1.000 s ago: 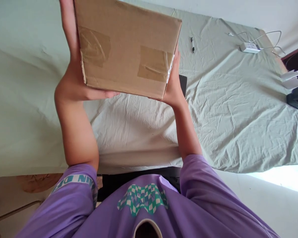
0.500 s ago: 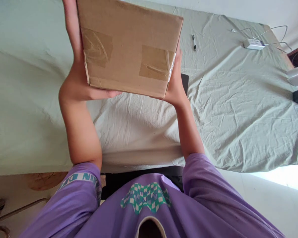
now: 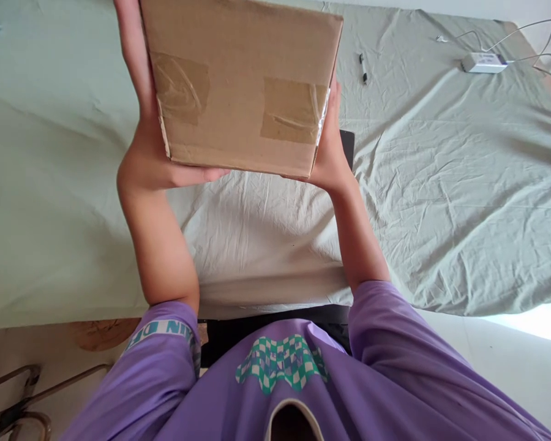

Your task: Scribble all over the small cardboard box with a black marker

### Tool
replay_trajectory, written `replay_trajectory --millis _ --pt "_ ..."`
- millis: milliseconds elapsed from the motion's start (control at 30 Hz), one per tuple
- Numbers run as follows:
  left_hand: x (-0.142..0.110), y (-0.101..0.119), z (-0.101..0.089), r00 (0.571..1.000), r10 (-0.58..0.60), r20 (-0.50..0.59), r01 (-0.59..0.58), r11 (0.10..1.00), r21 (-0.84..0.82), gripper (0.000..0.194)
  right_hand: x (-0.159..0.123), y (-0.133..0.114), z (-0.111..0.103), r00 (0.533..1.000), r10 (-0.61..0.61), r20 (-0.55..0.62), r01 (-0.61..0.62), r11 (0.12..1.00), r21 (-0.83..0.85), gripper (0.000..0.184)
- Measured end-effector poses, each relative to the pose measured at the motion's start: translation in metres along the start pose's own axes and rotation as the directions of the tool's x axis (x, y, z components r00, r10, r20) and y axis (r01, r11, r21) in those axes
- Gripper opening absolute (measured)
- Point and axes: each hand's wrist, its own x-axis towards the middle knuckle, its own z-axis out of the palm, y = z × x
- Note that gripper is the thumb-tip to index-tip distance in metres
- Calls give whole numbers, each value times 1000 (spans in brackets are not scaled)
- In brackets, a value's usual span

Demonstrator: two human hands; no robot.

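Note:
A brown cardboard box (image 3: 239, 79) is held up in front of me over the cloth-covered table, with a patch of clear brown tape near each side of the face toward me. My left hand (image 3: 149, 144) grips its left side, thumb along the bottom edge and fingers running up the side. On the right side, my right hand (image 3: 331, 144) presses against the box, its fingers partly hidden behind the edge. The top of the box runs out of view.
A pale green wrinkled cloth (image 3: 441, 184) covers the table. Beyond my right hand lie a pen (image 3: 363, 68), a dark flat object (image 3: 348, 148) partly covered by my wrist, and a white power strip (image 3: 484, 62) with cables. Metal chair legs (image 3: 22, 404) stand at lower left.
The view has shifted slightly, so the table things sit a little differently in the picture. Both hands keep their hold on the box, which is nearly unchanged in pose.

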Motion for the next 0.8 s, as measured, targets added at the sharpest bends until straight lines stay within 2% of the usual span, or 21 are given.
replay_trajectory --millis 100,200,400,600,733,800 --pt "7 -1 -1 989 101 104 -106 994 40 152 0 1 0 1000 -12 -6 11 1000 -26 178" --pt "8 -4 -2 987 116 109 -123 991 58 154 0 2 -1 1000 -7 1 7 1000 -23 178" --pt "3 -3 -2 994 39 100 -45 997 55 155 -1 11 5 1000 -9 -6 9 1000 -30 179" --pt "3 -7 -6 988 73 135 -88 990 109 161 -3 10 6 996 -58 -65 53 996 -78 179" --pt "0 -10 -7 985 86 148 -104 988 118 161 -3 5 0 999 -41 -5 41 994 -98 181" --pt "-2 -10 -6 997 17 72 -25 994 110 160 -3 3 -2 999 -31 24 33 996 -86 181"
